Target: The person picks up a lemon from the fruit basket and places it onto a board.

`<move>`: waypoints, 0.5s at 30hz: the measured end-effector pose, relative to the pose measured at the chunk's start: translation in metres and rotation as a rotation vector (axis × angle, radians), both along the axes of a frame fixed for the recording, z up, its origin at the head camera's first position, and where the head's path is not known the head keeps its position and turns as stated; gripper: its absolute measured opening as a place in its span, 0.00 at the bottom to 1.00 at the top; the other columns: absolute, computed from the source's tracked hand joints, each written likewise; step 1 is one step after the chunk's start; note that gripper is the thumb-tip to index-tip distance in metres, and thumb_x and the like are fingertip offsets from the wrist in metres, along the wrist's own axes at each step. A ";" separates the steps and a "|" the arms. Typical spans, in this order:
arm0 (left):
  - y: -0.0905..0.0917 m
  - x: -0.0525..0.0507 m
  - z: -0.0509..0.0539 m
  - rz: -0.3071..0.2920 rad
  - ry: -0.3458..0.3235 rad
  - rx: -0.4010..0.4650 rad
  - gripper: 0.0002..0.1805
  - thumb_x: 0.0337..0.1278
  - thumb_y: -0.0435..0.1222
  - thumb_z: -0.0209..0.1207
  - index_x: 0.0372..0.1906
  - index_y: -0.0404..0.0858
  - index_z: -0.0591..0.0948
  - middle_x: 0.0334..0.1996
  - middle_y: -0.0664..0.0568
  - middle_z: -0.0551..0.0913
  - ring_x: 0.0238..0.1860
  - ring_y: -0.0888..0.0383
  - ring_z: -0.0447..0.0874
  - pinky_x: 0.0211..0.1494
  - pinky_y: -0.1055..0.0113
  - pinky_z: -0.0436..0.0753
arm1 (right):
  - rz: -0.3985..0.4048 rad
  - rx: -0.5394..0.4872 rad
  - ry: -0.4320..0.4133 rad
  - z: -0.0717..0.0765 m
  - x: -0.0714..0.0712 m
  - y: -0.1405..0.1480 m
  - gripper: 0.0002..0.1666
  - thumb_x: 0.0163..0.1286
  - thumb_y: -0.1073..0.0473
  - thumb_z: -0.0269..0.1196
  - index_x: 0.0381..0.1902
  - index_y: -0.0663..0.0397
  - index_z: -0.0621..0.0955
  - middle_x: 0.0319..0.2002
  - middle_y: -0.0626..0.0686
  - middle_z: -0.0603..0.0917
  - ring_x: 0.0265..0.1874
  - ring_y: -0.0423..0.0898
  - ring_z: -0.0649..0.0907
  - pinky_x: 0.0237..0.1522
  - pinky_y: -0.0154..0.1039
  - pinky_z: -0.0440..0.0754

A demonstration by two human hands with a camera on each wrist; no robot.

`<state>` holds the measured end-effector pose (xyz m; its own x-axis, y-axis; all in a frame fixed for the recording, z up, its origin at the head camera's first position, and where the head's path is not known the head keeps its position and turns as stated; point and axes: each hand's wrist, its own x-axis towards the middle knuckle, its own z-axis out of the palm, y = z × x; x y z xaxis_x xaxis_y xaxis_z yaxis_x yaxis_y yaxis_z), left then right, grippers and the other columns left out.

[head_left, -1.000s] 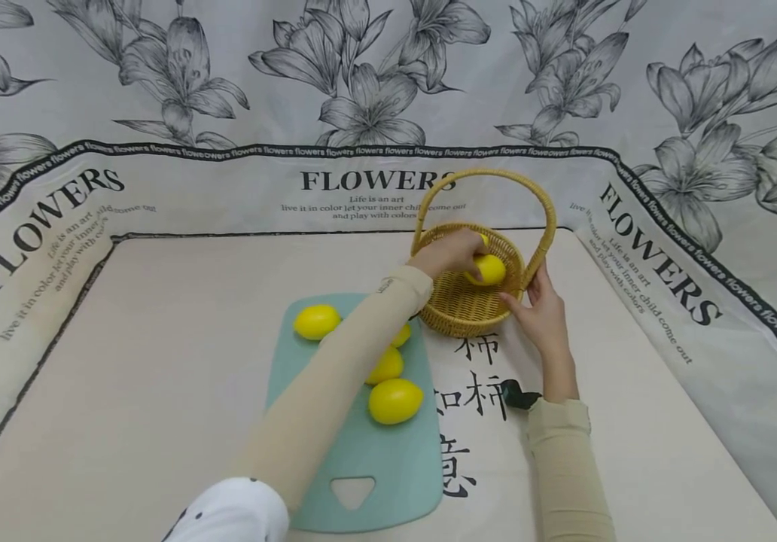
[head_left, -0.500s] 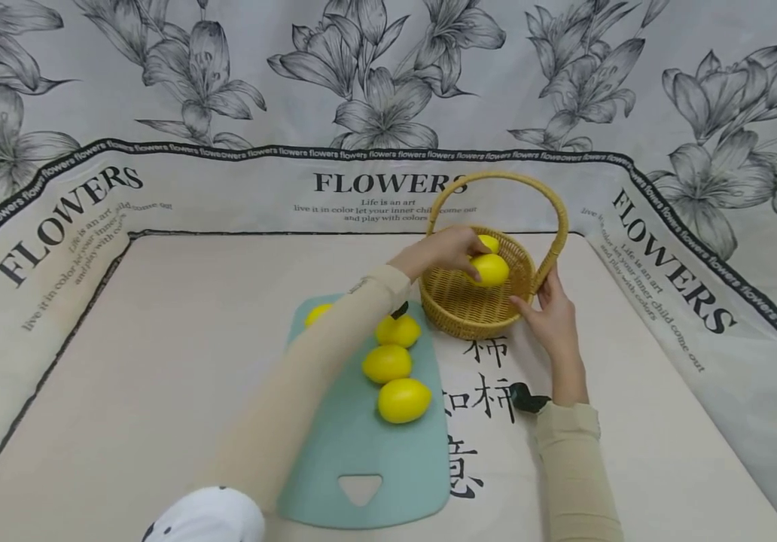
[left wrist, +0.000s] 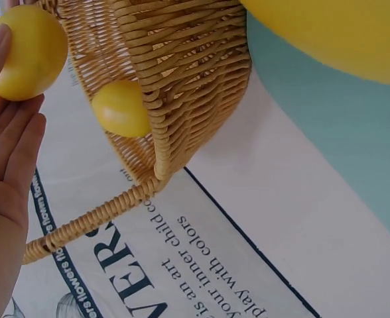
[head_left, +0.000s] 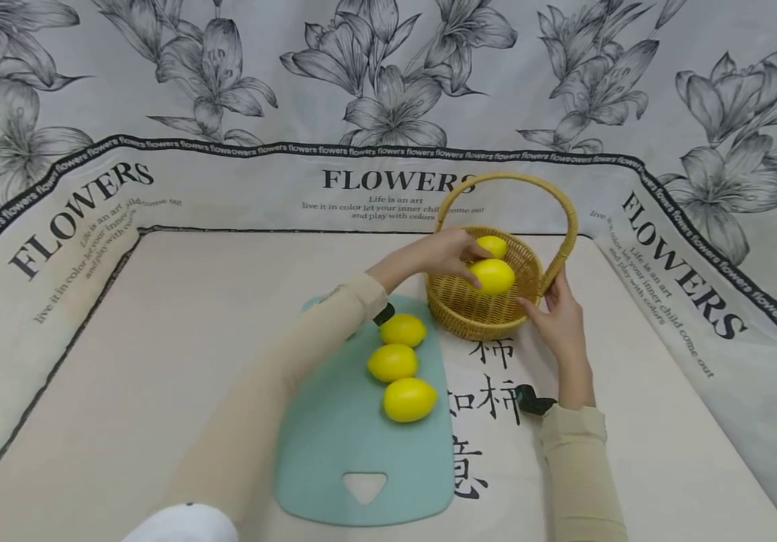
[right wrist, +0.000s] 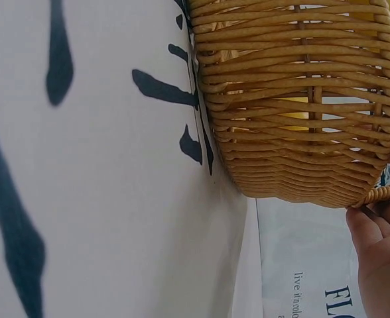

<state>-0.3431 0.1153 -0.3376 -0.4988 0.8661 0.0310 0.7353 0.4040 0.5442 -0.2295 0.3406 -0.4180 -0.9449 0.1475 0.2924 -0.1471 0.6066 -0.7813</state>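
Note:
My left hand point(head_left: 448, 254) reaches over the round wicker basket point(head_left: 476, 331) and pinches a yellow lemon point(head_left: 495, 277) between thumb and fingers. In the left wrist view this held lemon point(left wrist: 32, 56) is at the basket's opening. Another lemon point(head_left: 492, 246) lies inside the basket, partly behind the held one. With thumb in front and fingers behind, my right hand point(head_left: 558, 316) grips the basket's right side at the foot of its arched handle point(head_left: 568, 218). The right wrist view shows the right hand's fingers point(right wrist: 374, 238) against the handle base.
A pale green cutting board point(head_left: 361, 444) lies left of the basket, bearing three visible lemons in a row, the nearest lemon point(head_left: 409, 400) at the front. My left forearm point(head_left: 294, 354) covers the board's far left part. A flower-printed cloth point(head_left: 239, 184) hangs behind.
The head view has shifted, so the scene sits farther right. My left forearm has swung left and hides a lemon on the board. The lemon inside the basket shows more; my right hand keeps its grip.

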 end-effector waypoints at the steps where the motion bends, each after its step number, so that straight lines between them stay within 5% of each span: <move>1: -0.003 0.002 0.001 -0.001 -0.005 0.007 0.36 0.48 0.46 0.71 0.63 0.38 0.75 0.59 0.51 0.79 0.56 0.62 0.79 0.56 0.79 0.74 | -0.002 0.002 -0.001 0.000 0.000 0.000 0.57 0.65 0.62 0.66 0.77 0.39 0.41 0.73 0.59 0.56 0.71 0.54 0.60 0.70 0.43 0.60; 9: -0.028 0.019 0.002 -0.015 -0.042 0.061 0.36 0.45 0.47 0.72 0.62 0.40 0.76 0.58 0.52 0.79 0.55 0.63 0.79 0.57 0.78 0.75 | -0.009 0.002 -0.001 -0.001 0.000 -0.001 0.57 0.65 0.63 0.66 0.77 0.37 0.42 0.73 0.59 0.56 0.71 0.54 0.60 0.69 0.42 0.61; 15: -0.045 0.032 0.001 -0.028 0.009 0.078 0.33 0.46 0.49 0.71 0.60 0.44 0.79 0.55 0.55 0.82 0.51 0.65 0.81 0.53 0.77 0.76 | 0.006 -0.001 0.009 -0.001 0.000 -0.001 0.57 0.65 0.64 0.66 0.77 0.39 0.42 0.73 0.59 0.55 0.71 0.54 0.60 0.69 0.41 0.60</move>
<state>-0.3115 0.0701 -0.3365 -0.4738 0.8745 0.1036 0.7509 0.3398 0.5664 -0.2298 0.3398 -0.4193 -0.9431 0.1419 0.3008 -0.1578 0.6052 -0.7803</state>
